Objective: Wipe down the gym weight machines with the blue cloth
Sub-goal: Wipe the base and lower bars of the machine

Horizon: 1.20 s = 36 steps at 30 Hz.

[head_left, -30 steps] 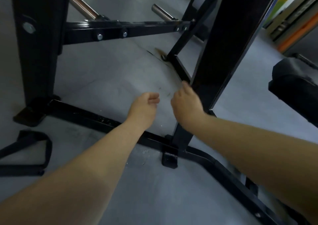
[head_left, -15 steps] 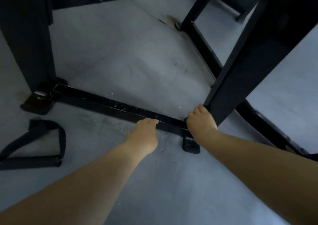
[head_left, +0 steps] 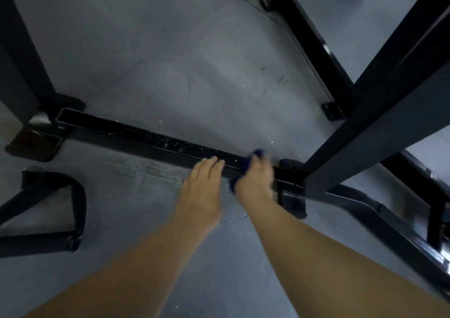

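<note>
Now blue cloth (head_left: pixel 257 153) newly visible, perhaps under right hand (head_left: pixel 254 177)

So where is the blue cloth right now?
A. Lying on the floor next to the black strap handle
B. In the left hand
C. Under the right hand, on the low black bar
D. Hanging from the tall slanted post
C. The blue cloth peeks out from under the right hand, which presses it on the low black bar; the left hand only rests its fingers on the bar.
</note>
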Available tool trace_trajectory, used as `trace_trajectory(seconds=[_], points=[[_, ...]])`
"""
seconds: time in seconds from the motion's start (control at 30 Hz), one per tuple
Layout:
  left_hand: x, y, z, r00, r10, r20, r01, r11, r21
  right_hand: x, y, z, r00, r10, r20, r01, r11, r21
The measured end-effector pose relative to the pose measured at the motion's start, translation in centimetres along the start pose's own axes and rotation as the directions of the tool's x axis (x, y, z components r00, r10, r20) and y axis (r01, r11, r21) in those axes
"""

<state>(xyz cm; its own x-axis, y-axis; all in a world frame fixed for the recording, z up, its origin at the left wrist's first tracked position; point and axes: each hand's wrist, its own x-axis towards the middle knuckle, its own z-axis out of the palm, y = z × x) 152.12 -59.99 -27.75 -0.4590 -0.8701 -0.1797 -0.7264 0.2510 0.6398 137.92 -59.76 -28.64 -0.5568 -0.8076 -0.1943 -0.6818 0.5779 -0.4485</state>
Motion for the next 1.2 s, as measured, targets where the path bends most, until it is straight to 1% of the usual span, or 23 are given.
trace_trajectory(seconds=[0.07, 0.1, 0.13, 0.17, 0.2, 0.27, 0.3, 0.37, 0.43, 0.47, 0.53, 0.57, 0.6, 0.67, 0.73, 0.8, 0.87, 0.93, 1.0, 1.03, 1.1, 1.13, 1.2], points=[[0.6, -0.8, -0.3, 0.998, 0.005, -0.056, -0.005, 1.000, 0.005, -0.5, -1.1, 1.4, 0.911, -0.343, 0.230, 0.354, 0.935, -0.010], [0.8, -1.2, -0.5, 0.997, 0.019, -0.074, -0.018, 1.000, 0.010, -0.4, -0.6, 1.4, 0.861, -0.425, 0.279, 0.456, 0.888, -0.054], [1.0, -1.5, -0.7, 0.996, 0.033, -0.079, -0.033, 0.999, 0.011, -0.2, 0.6, 1.0, 0.871, -0.413, 0.264, 0.447, 0.891, -0.080], [1.1, -1.6, -0.7, 0.996, 0.049, -0.077, -0.048, 0.999, 0.005, -0.2, 2.3, 0.2, 0.928, -0.323, 0.189, 0.347, 0.931, -0.113], [1.2, -1.6, -0.6, 0.995, 0.066, -0.077, -0.066, 0.998, -0.005, -0.3, 3.7, -0.7, 0.985, -0.148, 0.090, 0.158, 0.980, -0.119], [1.2, -1.2, -0.1, 0.991, 0.101, -0.085, -0.106, 0.993, -0.048, -1.0, 3.6, -1.8, 0.975, 0.222, 0.028, -0.219, 0.972, -0.084], [1.2, -0.9, 0.3, 0.989, 0.110, -0.098, -0.118, 0.990, -0.081, -1.2, 2.6, -1.5, 0.964, 0.266, 0.026, -0.263, 0.961, -0.080], [1.3, -0.3, 0.9, 0.985, 0.106, -0.133, -0.124, 0.982, -0.140, -1.0, 0.2, -0.6, 0.981, 0.181, 0.077, -0.180, 0.984, -0.012], [1.8, -0.1, 1.5, 0.981, 0.112, -0.156, -0.136, 0.979, -0.154, -0.9, -1.7, 0.0, 0.975, 0.038, 0.217, -0.083, 0.976, 0.201], [2.1, -0.1, 1.8, 0.981, 0.122, -0.154, -0.146, 0.977, -0.154, -0.7, -2.3, -0.5, 0.951, 0.004, 0.310, -0.130, 0.913, 0.388], [2.9, -0.4, 2.9, 0.978, 0.159, -0.133, -0.175, 0.977, -0.119, -0.4, -2.1, -1.9, 0.915, 0.022, 0.402, -0.312, 0.668, 0.675], [3.3, -0.4, 3.6, 0.975, 0.198, -0.103, -0.205, 0.977, -0.063, -0.3, -1.5, -2.4, 0.919, 0.066, 0.388, -0.348, 0.598, 0.722], [3.6, -0.1, 4.1, 0.967, 0.248, -0.061, -0.247, 0.969, 0.019, -0.4, -0.8, -2.9, 0.933, 0.119, 0.340, -0.341, 0.596, 0.727], [4.1, 0.7, 4.8, 0.949, 0.313, 0.031, -0.313, 0.931, 0.188, -0.8, 0.5, -3.1, 0.951, 0.178, 0.251, -0.299, 0.732, 0.612], [5.0, 1.0, 4.2, 0.932, 0.356, 0.068, -0.361, 0.904, 0.229, -1.5, 0.9, -3.0, 0.963, 0.139, 0.232, -0.225, 0.887, 0.403], [6.1, 0.0, 2.6, 0.884, 0.464, 0.060, -0.466, 0.862, 0.202, -1.9, 0.8, -2.6, 0.966, 0.072, 0.249, -0.125, 0.971, 0.203], [7.3, -2.6, 0.0, 0.871, 0.488, 0.057, -0.480, 0.819, 0.314, -2.2, 0.2, -2.2, 0.943, 0.040, 0.331, -0.043, 0.999, 0.002], [8.3, -6.5, -2.8, 0.949, 0.290, -0.122, -0.219, 0.888, 0.403, -2.3, -0.8, -2.1, 0.913, 0.095, 0.398, -0.045, 0.990, -0.133], [8.5, -8.4, -3.8, 0.967, 0.063, -0.247, 0.019, 0.948, 0.317, -2.3, -2.0, -1.9, 0.897, 0.159, 0.413, -0.070, 0.973, -0.222], [8.3, -8.1, -3.1, 0.973, 0.070, -0.220, 0.004, 0.947, 0.320, -2.4, -2.5, -1.7, 0.890, 0.185, 0.416, -0.078, 0.962, -0.262], [7.0, -5.9, -0.6, 0.967, 0.251, -0.051, -0.215, 0.904, 0.370, -2.6, -3.5, -1.2, 0.890, 0.191, 0.414, -0.062, 0.950, -0.305], [6.3, -4.9, 0.3, 0.923, 0.381, 0.055, -0.373, 0.851, 0.370, -2.7, -3.8, -1.1, 0.893, 0.166, 0.419, -0.033, 0.951, -0.306], [6.0, -5.3, -0.7, 0.870, 0.465, 0.165, -0.492, 0.785, 0.377, -3.0, -4.4, -0.7, 0.890, 0.062, 0.451, 0.080, 0.954, -0.289]])
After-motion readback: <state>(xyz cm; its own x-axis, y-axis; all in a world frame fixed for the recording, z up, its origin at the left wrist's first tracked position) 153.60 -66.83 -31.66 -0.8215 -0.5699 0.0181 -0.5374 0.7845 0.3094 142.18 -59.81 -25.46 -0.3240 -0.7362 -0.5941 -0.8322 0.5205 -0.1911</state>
